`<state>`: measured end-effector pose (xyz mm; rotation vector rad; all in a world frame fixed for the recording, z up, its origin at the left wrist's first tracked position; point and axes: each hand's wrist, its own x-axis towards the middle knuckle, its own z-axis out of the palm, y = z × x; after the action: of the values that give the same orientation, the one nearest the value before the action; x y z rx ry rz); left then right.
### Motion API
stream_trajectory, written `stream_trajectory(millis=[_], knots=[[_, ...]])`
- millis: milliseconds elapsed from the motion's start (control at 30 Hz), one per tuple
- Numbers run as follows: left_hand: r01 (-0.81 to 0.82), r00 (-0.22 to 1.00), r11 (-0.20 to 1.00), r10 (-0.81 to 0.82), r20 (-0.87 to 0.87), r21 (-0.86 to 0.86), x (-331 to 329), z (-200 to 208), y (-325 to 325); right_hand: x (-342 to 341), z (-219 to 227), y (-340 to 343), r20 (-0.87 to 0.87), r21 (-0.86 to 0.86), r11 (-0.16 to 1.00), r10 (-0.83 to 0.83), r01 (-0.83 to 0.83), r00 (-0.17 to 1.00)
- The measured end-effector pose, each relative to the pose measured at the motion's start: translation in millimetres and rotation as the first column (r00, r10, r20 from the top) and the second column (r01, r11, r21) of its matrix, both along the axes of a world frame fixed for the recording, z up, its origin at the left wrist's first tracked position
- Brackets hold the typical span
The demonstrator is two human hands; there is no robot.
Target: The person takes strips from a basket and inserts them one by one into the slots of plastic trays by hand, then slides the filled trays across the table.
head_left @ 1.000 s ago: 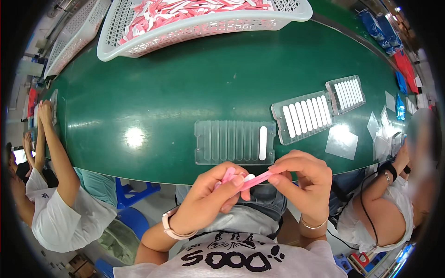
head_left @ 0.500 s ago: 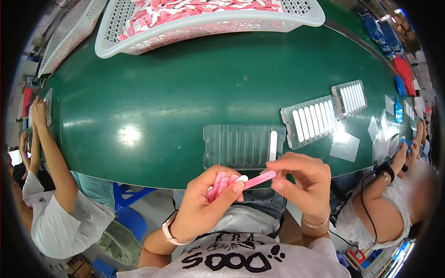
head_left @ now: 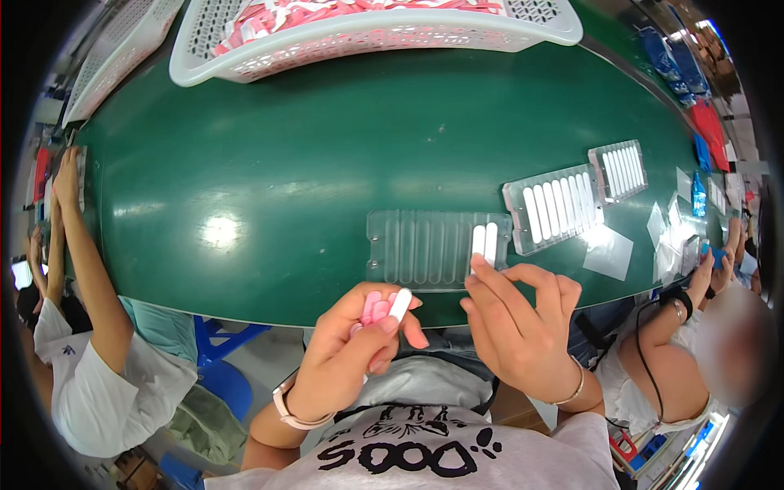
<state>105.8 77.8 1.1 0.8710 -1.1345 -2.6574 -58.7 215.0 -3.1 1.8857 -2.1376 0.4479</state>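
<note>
Several small nail files (head_left: 377, 307), pink on one face and white on the other, are bunched in my left hand (head_left: 347, 343), whose fingers close round them. One white-faced file (head_left: 400, 304) sticks out past its thumb. My right hand (head_left: 527, 327) reaches over the near edge of a clear slotted tray (head_left: 420, 249), fingers stretched out and thumb apart. Its fingertips touch the lower end of a white file (head_left: 478, 240) in a slot. Just right of that, another white file (head_left: 491, 239) lies in the tray's rightmost slot. The slots further left hold nothing.
Two more trays, one nearer (head_left: 554, 210) and one farther (head_left: 618, 171), hold white files at the right. A white basket (head_left: 367, 34) of pink and white files stands at the back. Clear sheets (head_left: 608, 253) lie on the green table (head_left: 269, 155). People sit on both sides.
My right hand has left the pink-faced file's spot by my left hand and moved up to the tray. A second white file now lies there beside the first. My left hand has shifted slightly left.
</note>
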Motion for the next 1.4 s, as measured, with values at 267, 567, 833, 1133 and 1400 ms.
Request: stream_trajectory(millis=[267, 567, 833, 1133, 1400], knots=[[0.241, 0.97, 0.946, -0.234, -0.06, 0.215, -8.6, -1.7, 1.3, -14.1, 16.8, -5.1, 0.497, 0.016, 1.0, -0.004, -0.004, 0.868], [0.255, 0.967, 0.966, -0.255, 0.013, 0.038, -12.7, 4.3, 6.4, -15.2, 9.3, -4.0, 0.972, -0.019, 0.999, 0.01, 0.035, 0.235], [0.18, 0.984, 0.899, -0.17, 0.06, -0.399, -14.6, 3.5, 16.6, -18.4, 7.4, -2.8, 0.984, -0.113, 0.993, 0.107, 0.039, 0.14], [0.252, 0.967, 0.931, -0.236, 0.094, -0.264, -9.0, -1.8, 12.2, -37.9, 19.0, -23.0, 0.887, 0.047, 0.995, -0.084, 0.093, 0.455], [0.168, 0.981, 0.986, -0.167, 0.094, 0.001, -4.1, 4.2, 5.8, -43.4, 2.0, -46.4, 0.413, -0.031, 0.999, -0.023, 0.04, 0.91]])
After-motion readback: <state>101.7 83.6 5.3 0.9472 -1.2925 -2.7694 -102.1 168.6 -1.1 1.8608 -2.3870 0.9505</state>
